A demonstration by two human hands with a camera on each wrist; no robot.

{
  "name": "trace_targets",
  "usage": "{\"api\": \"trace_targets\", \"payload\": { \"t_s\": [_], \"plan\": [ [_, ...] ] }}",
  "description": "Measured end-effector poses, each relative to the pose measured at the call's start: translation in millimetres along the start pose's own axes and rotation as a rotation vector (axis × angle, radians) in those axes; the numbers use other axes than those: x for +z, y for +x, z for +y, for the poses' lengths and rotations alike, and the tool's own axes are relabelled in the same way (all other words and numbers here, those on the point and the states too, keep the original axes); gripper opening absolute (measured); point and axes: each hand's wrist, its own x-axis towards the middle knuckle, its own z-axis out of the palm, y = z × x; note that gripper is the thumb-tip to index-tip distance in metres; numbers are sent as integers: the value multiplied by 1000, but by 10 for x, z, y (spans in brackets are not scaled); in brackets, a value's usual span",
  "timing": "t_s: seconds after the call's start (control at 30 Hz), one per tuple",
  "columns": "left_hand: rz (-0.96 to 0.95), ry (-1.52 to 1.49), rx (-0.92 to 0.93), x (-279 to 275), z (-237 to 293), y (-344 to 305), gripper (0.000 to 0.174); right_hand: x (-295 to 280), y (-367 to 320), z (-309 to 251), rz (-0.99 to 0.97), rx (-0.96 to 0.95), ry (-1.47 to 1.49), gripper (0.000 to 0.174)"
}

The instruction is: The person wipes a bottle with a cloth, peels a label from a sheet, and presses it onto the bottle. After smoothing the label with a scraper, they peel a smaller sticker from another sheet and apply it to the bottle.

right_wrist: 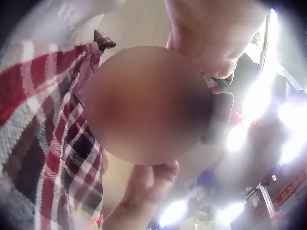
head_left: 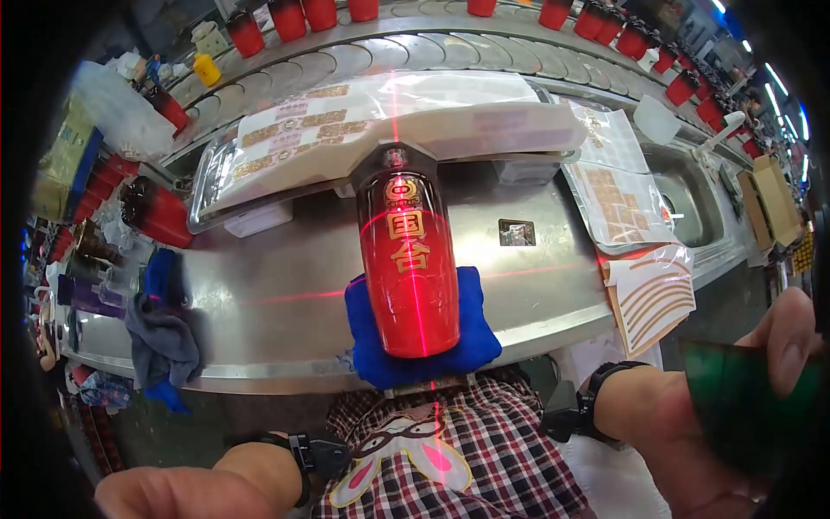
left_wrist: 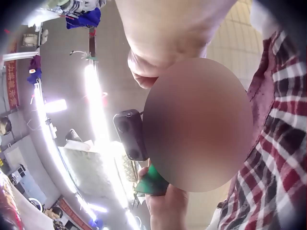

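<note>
Right hand (head_left: 687,428), lower right of the head frame, pinches a green card (head_left: 735,398). The thumb (head_left: 785,333) lies on the card's face and the other fingers are hidden behind it. Left hand (head_left: 164,495), lower left, touches nothing we can see, and we cannot tell how its fingers lie.

The red bottle (head_left: 408,268) lies on its side at frame centre, cradled on a blue pad (head_left: 471,333) at the near edge of the steel worktop (head_left: 285,259). A red laser cross runs along and across it.

Our judgement on doing this step well:
- Pinch the card near one edge so the opposite edge stays free.
- Bring it in flat to the glass.
- Steady the bottle with the other hand, since it could roll off the pad.
- Line up on the laser.

Containers:
- The bottle's fill can't be read through the red coating.
- The clear tray (head_left: 206,186), upper left, holds gold decal sheets (head_left: 294,130).
- A second tray (head_left: 577,186), right of centre, holds more sheets.
- The sink (head_left: 696,212) is at right, and we cannot tell what is in it.
- More red bottles (head_left: 290,17) stand in a row along the top.
</note>
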Motion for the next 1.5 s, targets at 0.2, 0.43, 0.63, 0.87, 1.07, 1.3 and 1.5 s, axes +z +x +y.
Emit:
{"api": "trace_targets", "payload": {
  "t_s": [0.2,0.43,0.63,0.87,1.07,1.3,1.5],
  "plan": [
    [78,-12,14,55,38,-64,15,8,26,-39,-16,-27,-31,39],
    [244,-34,46,104,80,-156,34,54,-16,17,-41,-49,-146,39],
    [351,350,-421,363,-516,-634,49,264,-294,407,-314,364,-345,40],
    [348,-84,-1058,574,-1240,-1225,58,528,-1019,842,-522,684,-348,56],
    [251,27,-1041,643,-1311,-1270,74,629,-920,980,-524,663,-349,57],
    [273,55,-1051,678,-1318,-1275,75,674,-917,1045,-542,642,-396,53],
    [296,2,-1060,685,-1323,-1261,75,692,-927,1076,-546,659,-403,50]
  ]
}}
